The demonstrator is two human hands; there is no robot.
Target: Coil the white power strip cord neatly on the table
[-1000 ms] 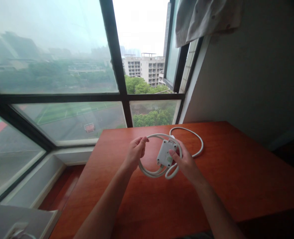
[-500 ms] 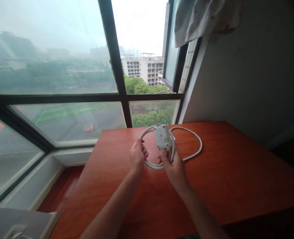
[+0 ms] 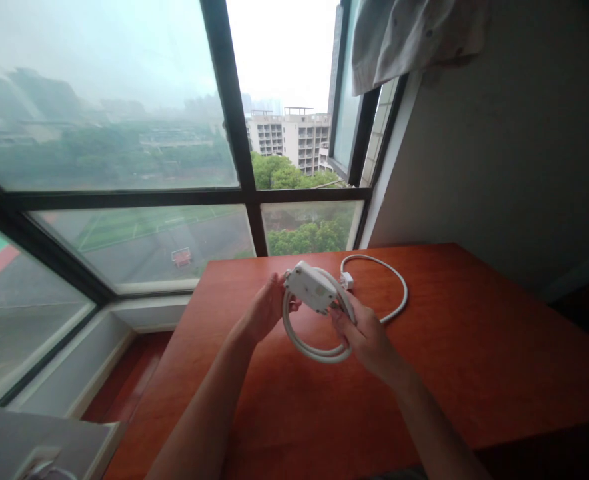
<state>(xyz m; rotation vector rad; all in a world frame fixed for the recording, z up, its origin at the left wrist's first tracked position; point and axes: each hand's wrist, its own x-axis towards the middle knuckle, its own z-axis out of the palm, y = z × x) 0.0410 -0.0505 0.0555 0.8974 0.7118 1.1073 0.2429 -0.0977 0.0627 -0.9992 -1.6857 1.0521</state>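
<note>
A white power strip [image 3: 310, 287] is held tilted above the table, its back with corner screws towards me. Its white cable [image 3: 319, 357] is wound in loops that hang below the box. My left hand [image 3: 265, 310] is closed around the far-left end of the strip and the left side of the loops. On the other side my right hand [image 3: 367, 333] pinches the loops by the strip's cable end. The cable's loose part [image 3: 405, 293] curves over the table to the right, ending in a white plug [image 3: 346, 280] behind the right hand.
The reddish-brown wooden table [image 3: 454, 347] reaches to the window frame [image 3: 189, 198]. A window pane stands open at the back, with a cloth [image 3: 409, 47] hanging by it. A grey wall [image 3: 499, 153] bounds the right side.
The power strip has turned from upright to slanting, its top end swinging left to my left hand. The loops now hang lower, and the plug has come into clear view.
</note>
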